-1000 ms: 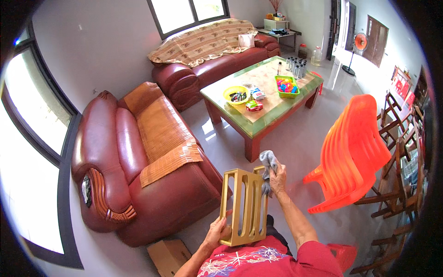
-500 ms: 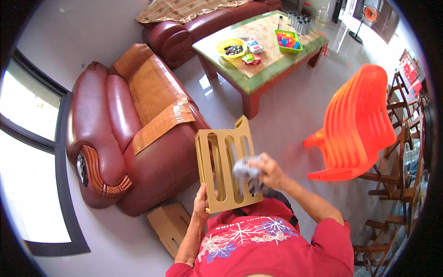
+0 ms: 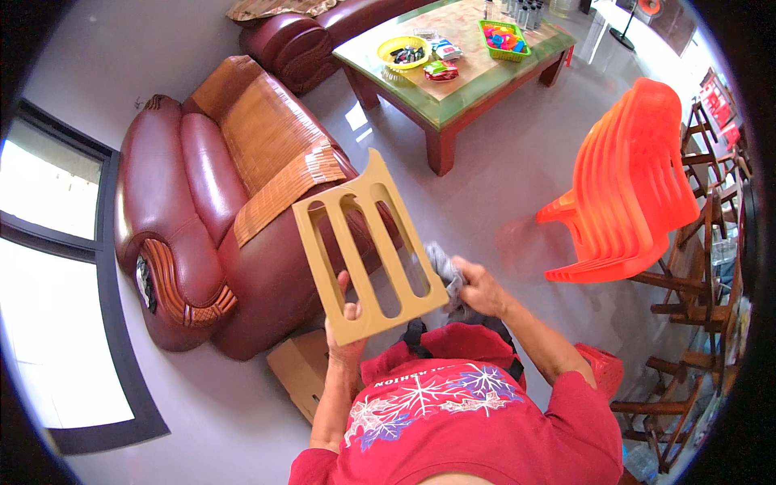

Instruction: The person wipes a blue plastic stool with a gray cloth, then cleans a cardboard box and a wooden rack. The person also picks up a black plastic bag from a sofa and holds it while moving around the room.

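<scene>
- You have a tan-gold rack [image 3: 386, 250] raised in front of your shirt, its broad face turned up toward you.
- Three long, round-ended slots run side by side down that face, and you can see through them.
- At its far right corner you see a curved, pointed tip projecting beyond the straight top edge.
- It sits tilted, far end leaning to your left, its near left corner held in your left hand [image 3: 345, 347].
- Your grey cloth [image 3: 444, 265] is crumpled and bunched in your right hand [image 3: 482, 291], at the rack's right edge; whether they touch is unclear.
</scene>
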Tool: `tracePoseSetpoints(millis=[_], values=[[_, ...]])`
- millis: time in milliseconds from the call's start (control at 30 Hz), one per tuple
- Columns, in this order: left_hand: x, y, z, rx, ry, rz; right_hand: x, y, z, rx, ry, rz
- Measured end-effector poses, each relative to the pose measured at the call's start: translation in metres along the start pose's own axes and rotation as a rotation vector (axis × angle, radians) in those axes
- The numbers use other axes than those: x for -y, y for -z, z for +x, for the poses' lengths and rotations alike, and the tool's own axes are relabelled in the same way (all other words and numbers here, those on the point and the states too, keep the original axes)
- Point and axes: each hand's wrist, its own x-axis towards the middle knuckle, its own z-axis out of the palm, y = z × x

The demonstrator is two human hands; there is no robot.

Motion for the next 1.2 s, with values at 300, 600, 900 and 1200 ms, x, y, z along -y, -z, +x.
tracePoseSetpoints(millis=[300, 600, 900, 1200], values=[[-0.009, -0.009, 0.008, 0.171, 0.188, -0.194, -0.003, 0.046, -0.034, -0.21, -0.072, -0.192], [0.004, -0.038, 0.024, 0.359, 0.174, -0.083, -0.011, 0.03, 0.05, -0.376, -0.063, 0.111], [-0.021, -0.013, 0.035, 0.159, 0.117, -0.122, -0.01, 0.056, -0.036, -0.038, -0.144, -0.661], [0.011, -0.044, 0.033, -0.124, 0.321, 0.433, 0.038, 0.042, 0.076, -0.633, 0.177, -0.784]])
